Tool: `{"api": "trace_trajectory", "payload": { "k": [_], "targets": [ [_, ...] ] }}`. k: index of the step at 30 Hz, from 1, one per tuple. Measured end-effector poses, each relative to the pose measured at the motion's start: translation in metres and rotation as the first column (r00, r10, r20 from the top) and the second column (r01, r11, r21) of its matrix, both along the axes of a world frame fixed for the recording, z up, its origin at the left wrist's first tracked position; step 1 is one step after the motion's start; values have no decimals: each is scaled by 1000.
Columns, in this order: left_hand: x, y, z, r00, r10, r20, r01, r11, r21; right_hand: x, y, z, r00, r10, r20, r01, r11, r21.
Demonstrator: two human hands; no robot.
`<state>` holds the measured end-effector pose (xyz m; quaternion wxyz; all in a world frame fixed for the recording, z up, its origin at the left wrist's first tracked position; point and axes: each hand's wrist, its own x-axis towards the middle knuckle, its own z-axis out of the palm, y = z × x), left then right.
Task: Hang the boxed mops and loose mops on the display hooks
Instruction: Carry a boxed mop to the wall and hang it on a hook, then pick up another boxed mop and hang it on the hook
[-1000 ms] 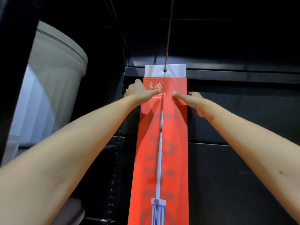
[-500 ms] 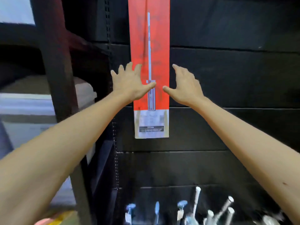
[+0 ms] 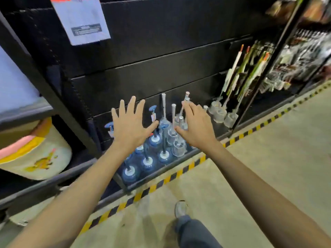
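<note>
The red boxed mop hangs on the black display wall at the top left; only its pale bottom end with a label shows, and the hook is out of view. My left hand and my right hand are stretched out in front of me with fingers spread, holding nothing. Both hands are well below the box and apart from it, over the low shelf. Loose long-handled brushes or mops hang further right on the wall.
A low tray at the foot of the rack holds several blue and clear toilet-brush sets. A black upright post stands left, with round cushioned items on the shelf beyond. A yellow-black floor stripe edges the rack. My shoe is below.
My hands have let go of the red box, which stays hanging, and dropped lower. My view has swung down from the box to the floor shelf and aisle.
</note>
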<state>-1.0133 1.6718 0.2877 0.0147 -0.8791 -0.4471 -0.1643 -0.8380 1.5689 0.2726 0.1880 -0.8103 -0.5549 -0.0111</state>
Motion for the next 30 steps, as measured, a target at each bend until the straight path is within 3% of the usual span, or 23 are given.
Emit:
{"api": "trace_trajectory", "payload": {
  "k": [9,17,24,30],
  "targets": [
    [51,-144,-56,942,-312,-121,296,945,-137,33,-219,-50,937,-346,-52,338,934,-118],
    [158,-314,-70,824,-556,-106,541,829,-139,78,-437,-64,813,-580,-47,571,810,-134],
    [239,-504,-93,650,-756,-80,727,648,-226,100,-641,-72,638,-767,-67,749,638,-181],
    [317,-620,-89,427,-898,-105,868,439,-233,118,-767,-76,422,-902,-88,889,431,-152]
  ]
}}
